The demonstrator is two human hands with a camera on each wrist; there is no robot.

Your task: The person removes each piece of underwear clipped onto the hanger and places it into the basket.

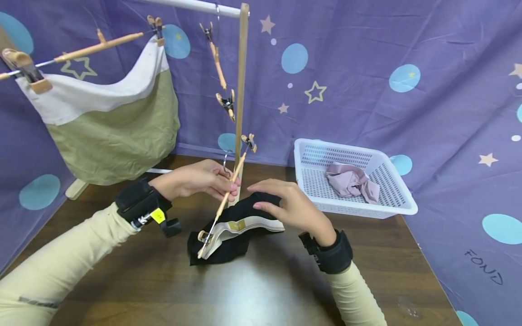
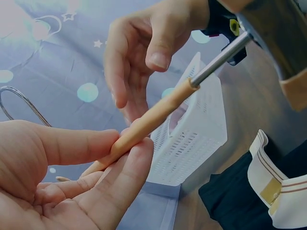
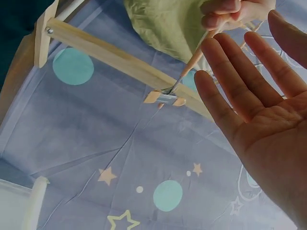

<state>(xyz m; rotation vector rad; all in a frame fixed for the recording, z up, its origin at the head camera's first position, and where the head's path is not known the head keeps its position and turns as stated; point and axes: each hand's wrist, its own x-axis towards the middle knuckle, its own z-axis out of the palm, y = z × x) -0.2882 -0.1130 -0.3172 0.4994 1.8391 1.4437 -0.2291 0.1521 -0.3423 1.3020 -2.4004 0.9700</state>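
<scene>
My left hand (image 1: 208, 179) pinches the wooden bar of a clip hanger (image 1: 230, 188) between thumb and fingers. The hanger slants, its far clip (image 1: 249, 142) raised and its near clip (image 1: 205, 237) low toward me. Below it on the table lies a black garment (image 1: 258, 203) with a white striped waistband (image 1: 261, 222) and a gold label. In the left wrist view a hanger clip (image 2: 280, 43) stands apart from the waistband (image 2: 264, 163). My right hand (image 1: 291, 206) hovers over the garment's right side, fingers extended and holding nothing, as the right wrist view shows its bare palm (image 3: 268, 120).
A white basket (image 1: 299, 170) with a crumpled pink cloth (image 1: 350, 181) stands at the back right. On the left, a green-and-white cloth (image 1: 118, 136) hangs from a clip hanger. Another clip hanger (image 1: 218, 65) hangs on the rack's rail, beside the wooden post (image 1: 242, 86).
</scene>
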